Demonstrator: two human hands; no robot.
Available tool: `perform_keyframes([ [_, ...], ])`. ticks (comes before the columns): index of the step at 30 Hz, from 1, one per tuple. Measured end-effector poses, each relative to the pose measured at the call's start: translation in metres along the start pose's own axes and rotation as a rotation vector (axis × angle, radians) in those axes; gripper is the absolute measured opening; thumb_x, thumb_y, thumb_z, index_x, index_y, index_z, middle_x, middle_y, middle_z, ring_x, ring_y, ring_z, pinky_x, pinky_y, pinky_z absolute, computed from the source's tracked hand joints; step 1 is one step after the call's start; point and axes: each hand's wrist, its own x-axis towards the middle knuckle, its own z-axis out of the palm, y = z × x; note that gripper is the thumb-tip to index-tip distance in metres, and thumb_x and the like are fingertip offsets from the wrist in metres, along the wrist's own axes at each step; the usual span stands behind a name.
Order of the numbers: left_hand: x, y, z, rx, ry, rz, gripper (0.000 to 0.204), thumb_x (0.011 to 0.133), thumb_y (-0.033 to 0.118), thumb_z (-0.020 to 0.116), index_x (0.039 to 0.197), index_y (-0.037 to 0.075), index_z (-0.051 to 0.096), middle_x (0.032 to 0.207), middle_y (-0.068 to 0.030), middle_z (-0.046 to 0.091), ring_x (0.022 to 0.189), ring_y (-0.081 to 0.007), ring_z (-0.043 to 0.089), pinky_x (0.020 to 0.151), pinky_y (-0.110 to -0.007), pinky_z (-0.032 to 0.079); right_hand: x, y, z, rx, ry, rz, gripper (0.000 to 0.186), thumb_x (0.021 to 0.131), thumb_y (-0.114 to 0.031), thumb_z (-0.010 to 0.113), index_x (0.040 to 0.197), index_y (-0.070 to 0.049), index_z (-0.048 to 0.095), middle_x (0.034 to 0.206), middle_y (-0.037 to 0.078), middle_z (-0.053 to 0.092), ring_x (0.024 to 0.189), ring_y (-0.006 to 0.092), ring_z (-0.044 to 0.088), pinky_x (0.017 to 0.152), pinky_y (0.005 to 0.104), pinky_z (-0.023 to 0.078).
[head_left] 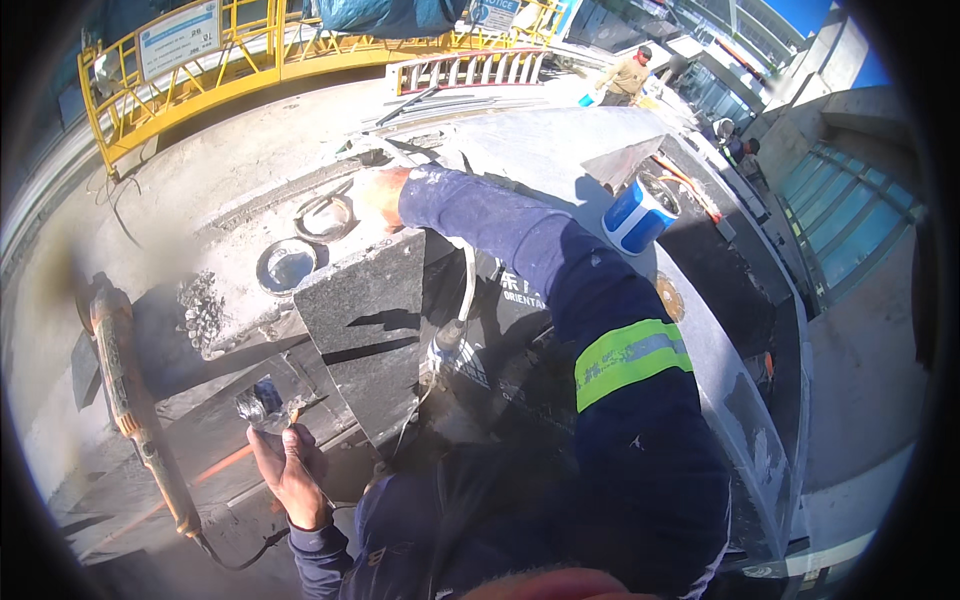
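atop the dusty grey stone worktop (230, 170), i see my right hand (378, 195) steadying the dark polished granite block (365, 320), its fingers hidden; left hand (290, 470) fingers grip a small shiny metal tool (258, 408).

stone block (365, 320): dark, polished, speckled | round tin (286, 265): shiny metal | bucket (638, 215): glossy blue plastic

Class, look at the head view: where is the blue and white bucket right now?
The blue and white bucket stands in the upper right of the head view, on the grey slab just beyond the person's outstretched right sleeve, far from both hands.
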Motion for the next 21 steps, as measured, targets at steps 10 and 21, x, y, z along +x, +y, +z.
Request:
perform_keyframes([
  [10,-0.031,-0.006,-0.001,-0.025,0.090,0.137,0.031,0.100,0.002,0.051,0.130,0.004,0.044,0.088,-0.0013,0.052,0.075,-0.0088,0.049,0.067,-0.022,0.041,0.007,0.012,0.022,0.101,0.493,-0.182,0.030,0.085,-0.021,0.062,0.113,-0.010,0.064,0.106,0.020,0.058,0.093,0.0375,0.066,0.082,0.0486,0.054],
  [21,-0.046,-0.008,0.021,0.075,0.129,0.162,0.027,0.100,0.015,0.056,0.123,0.006,0.044,0.079,-0.0012,0.052,0.056,-0.0053,0.043,0.046,-0.020,0.034,-0.071,0.079,-0.038,0.315,1.319,0.315,0.017,0.087,-0.020,0.064,0.103,-0.013,0.063,0.087,0.017,0.069,0.082,0.0360,0.068,0.072,0.0439,0.054],
])
